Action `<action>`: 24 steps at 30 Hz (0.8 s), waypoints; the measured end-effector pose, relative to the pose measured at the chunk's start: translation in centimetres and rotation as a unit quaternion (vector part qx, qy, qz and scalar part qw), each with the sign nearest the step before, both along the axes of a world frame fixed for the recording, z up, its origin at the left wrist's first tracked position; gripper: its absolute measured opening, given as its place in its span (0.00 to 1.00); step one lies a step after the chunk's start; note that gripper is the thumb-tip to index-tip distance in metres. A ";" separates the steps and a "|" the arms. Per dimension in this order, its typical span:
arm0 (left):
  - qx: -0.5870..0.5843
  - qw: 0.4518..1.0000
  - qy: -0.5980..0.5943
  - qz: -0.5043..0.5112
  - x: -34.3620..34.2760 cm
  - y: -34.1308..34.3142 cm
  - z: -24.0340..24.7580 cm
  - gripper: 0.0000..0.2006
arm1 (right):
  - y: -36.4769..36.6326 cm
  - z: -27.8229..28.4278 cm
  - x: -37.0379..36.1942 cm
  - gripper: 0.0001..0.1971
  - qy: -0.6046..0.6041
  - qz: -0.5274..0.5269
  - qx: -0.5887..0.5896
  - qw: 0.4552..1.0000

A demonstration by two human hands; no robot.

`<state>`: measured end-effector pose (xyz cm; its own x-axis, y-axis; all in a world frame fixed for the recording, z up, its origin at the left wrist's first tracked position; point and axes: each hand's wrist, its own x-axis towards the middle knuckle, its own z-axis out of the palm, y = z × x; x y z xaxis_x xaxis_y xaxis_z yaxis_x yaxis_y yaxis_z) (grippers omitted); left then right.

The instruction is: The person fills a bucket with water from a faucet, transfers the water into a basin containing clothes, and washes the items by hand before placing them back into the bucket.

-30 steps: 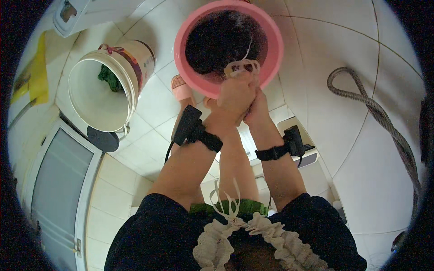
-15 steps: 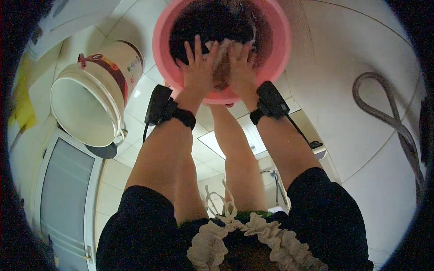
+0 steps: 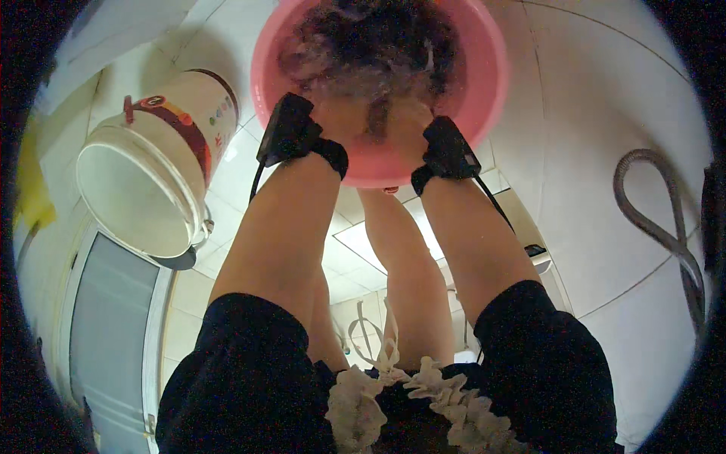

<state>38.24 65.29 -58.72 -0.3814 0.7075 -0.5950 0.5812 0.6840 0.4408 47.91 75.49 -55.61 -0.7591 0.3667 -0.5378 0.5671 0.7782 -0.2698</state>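
Observation:
A pink basin (image 3: 491, 91) of water sits at the top of the view, with dark cloth (image 3: 378, 34) bunched and soaked in it. Both arms reach down into the basin. My left hand (image 3: 344, 113) is under the rippling water at the near left, by the cloth's near edge. Close beside it, my right hand (image 3: 408, 125) is submerged at the near right. Water and blur hide the fingers of both, so whether they grip the cloth does not show. Each wrist carries a black strapped device.
A white bucket (image 3: 140, 197) with a red band lies tilted to the left of the basin. On the right, a grey hose (image 3: 658, 238) makes a loop against pale tiles. A door with a grey panel (image 3: 113, 310) shows at lower left.
Both hands, spread flat on the wet cloth before, have gone down under the water. The water is now churned, and the dark cloth has shifted and spread out.

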 end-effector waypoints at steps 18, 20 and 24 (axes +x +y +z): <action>0.155 0.521 -0.579 0.607 -0.9 -0.6 21.8 0.21 | -1.0 26.3 -0.9 0.17 0.195 -0.681 -0.450 0.544; 0.236 0.567 -0.490 0.619 0.2 1.0 25.6 0.20 | -1.6 26.0 -1.1 0.17 0.199 -0.709 -0.529 0.422; 0.300 0.836 -0.192 0.418 2.9 -0.4 26.9 0.19 | -2.8 25.9 -2.2 0.19 0.211 -0.706 -0.573 0.358</action>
